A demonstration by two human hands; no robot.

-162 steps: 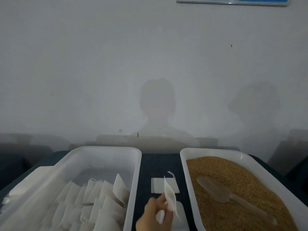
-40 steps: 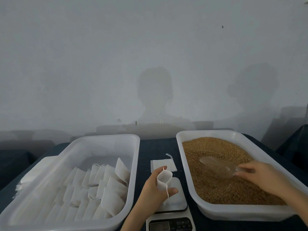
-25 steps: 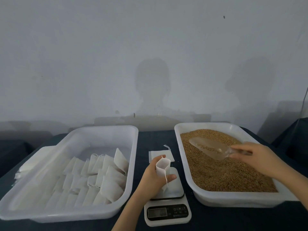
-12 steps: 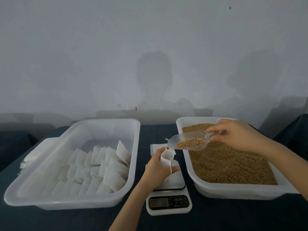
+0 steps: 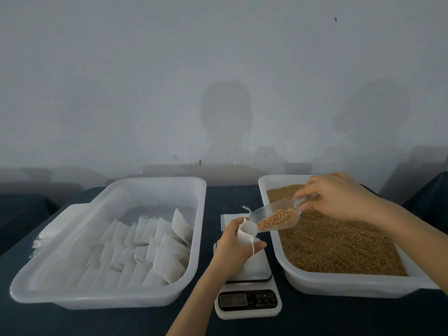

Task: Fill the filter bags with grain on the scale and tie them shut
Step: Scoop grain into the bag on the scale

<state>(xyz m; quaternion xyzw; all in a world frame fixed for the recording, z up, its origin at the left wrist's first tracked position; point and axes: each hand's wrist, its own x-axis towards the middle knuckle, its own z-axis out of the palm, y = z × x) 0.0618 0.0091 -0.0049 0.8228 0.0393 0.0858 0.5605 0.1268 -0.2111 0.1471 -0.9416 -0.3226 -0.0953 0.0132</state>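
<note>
Bag tray, beside the left hand: a translucent white plastic tray (image 5: 97,297) with rounded corners. It holds many empty filter bags (image 5: 150,248), flat and white, leaning on each other in rows.
Grain tray, under the right hand: a white plastic tray (image 5: 339,282) of the same kind, filled nearly to the rim with brown grain (image 5: 334,243) that has a fine, granular surface.
Scale: a small white digital scale (image 5: 247,301) between the two trays, under the left hand. Its display is too blurred to read.
Left hand: the left hand (image 5: 232,248) has its fingers and thumb curled round one filter bag (image 5: 244,235). It holds the bag upright over the scale plate with the mouth open. A thin string hangs down past the thumb.
Right hand: the right hand (image 5: 337,197) grips the handle of a clear plastic scoop (image 5: 276,218). The scoop is tilted down towards the left hand and its lip is at the bag mouth. A small heap of grain lies in the scoop.
Spare bag: a flat bag (image 5: 230,220) with a string lies on the dark counter (image 5: 230,195), just beyond the left hand.
</note>
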